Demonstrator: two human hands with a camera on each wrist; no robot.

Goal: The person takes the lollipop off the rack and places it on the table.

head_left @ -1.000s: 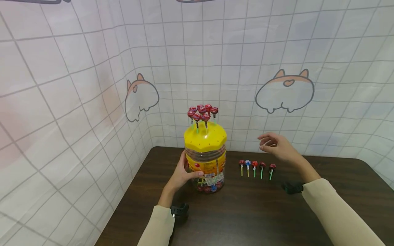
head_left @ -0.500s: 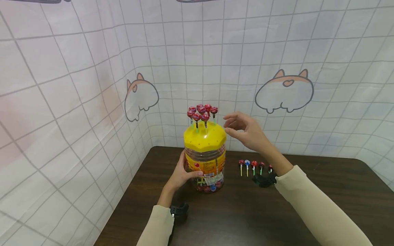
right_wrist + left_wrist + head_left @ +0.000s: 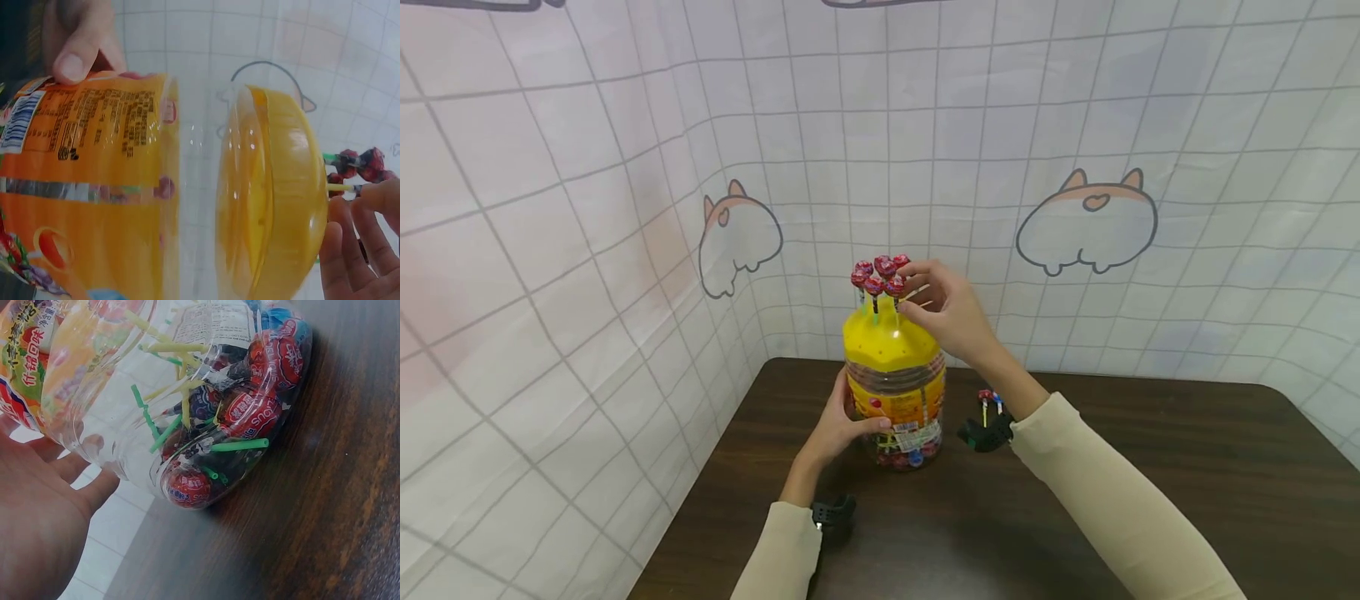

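A clear plastic jar (image 3: 898, 396) with an orange-yellow label and a yellow lid (image 3: 880, 346) stands upright on the table. Several red-wrapped lollipops (image 3: 874, 286) stick up from the lid. My left hand (image 3: 838, 429) grips the jar's left side, thumb across the front. Through the jar wall, the left wrist view shows wrapped lollipops (image 3: 253, 412) at the bottom. My right hand (image 3: 955, 312) is above the lid's right side, fingers bent around the right-hand lollipops and hiding some. In the right wrist view its thumb overlaps a yellow-stick lollipop (image 3: 339, 187); I cannot tell whether it is pinched.
Two lollipops (image 3: 985, 397) show on the dark wooden table (image 3: 1112, 467) right of the jar; my right forearm hides the others in that row. A white gridded cloth (image 3: 985, 125) with cartoon animal drawings hangs behind and to the left.
My right hand has moved left from above the loose lollipops to those on the lid, and its forearm now covers part of the row. My left hand keeps its grip on the jar.
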